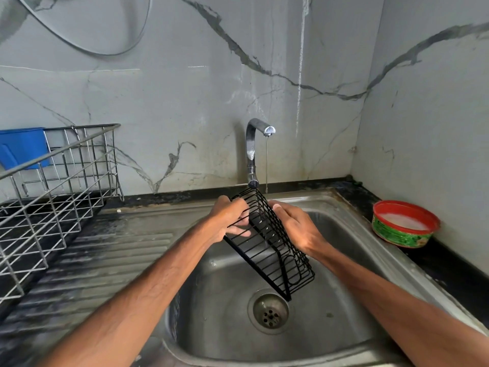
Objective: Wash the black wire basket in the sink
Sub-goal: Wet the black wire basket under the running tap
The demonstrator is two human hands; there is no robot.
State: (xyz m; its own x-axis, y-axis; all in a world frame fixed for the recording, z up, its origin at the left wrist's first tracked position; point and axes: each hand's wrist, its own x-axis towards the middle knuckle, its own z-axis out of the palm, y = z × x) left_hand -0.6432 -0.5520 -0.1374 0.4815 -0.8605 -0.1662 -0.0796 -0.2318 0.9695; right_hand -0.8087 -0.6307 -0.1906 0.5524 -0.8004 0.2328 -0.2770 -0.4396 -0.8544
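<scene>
Head view. Two bare forearms are seen nearest the camera, entering from the bottom edge and converging toward the middle of the frame. The left forearm is extended from lower left, the right forearm from lower right, both raised above the sink.

The black wire basket is held between the two hands over the sink bowl, clear of the steel. It is tilted steeply: its upper end is raised close to the foot of the tap, and its lower corner is hung just above the drain.

The left hand is closed on the upper left end of the basket, its fingers curled round the wires, with fingertips visible through the bars. The right hand is clamped on the right long side, back of the hand toward the camera, thumb laid along the top rim; its fingers are largely hidden behind the hand and the wires.

A thin stream of water is seen falling from the spout onto the upper part of the basket.

A steel dish rack is noted on the drainboard at left, with a blue container hung at its far side. A green tub with a red rim is stood on the dark counter right of the sink.
</scene>
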